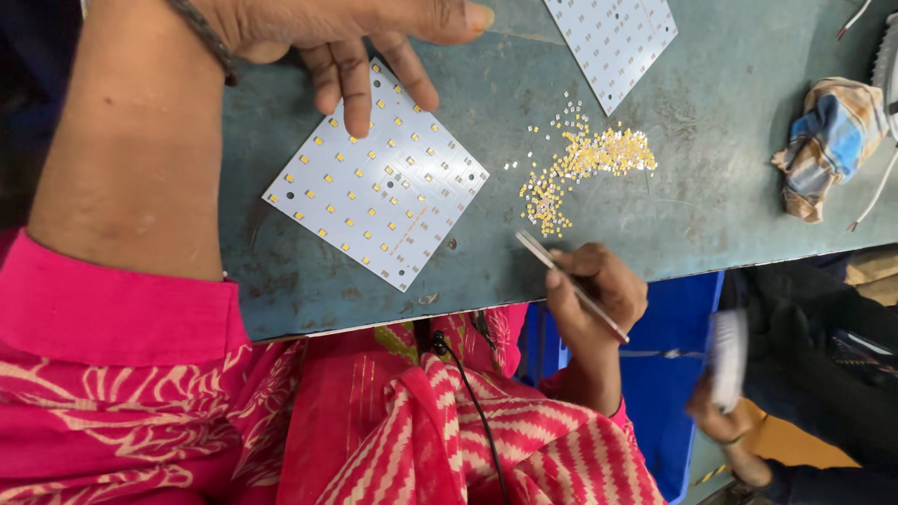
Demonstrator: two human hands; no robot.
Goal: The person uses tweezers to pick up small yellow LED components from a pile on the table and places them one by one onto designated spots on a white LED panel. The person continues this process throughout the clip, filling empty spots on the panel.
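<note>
Pink sleeve (pixel 112 318) fills the lower left of the frame. Above it, the left hand (pixel 346 37) presses its fingers (pixel 355 93) flat, gripping nothing, on the top corner of a white board (pixel 379 187) at centre. The right hand (pixel 594 290), lower centre, pinches tweezers (pixel 571 283) whose tips point up-left toward the yellow chips (pixel 585 164) heaped just right of the board. A cloth (pixel 828 145) lies at right.

The surface (pixel 730 187) looks like painted metal, matt teal, scuffed and scratched. The square board (pixel 379 187) is smooth, matt white, studded with small yellow chips. The tweezers (pixel 571 281) are thin, shiny metal. The rag (pixel 828 145) is soft, crumpled woven cloth.
</note>
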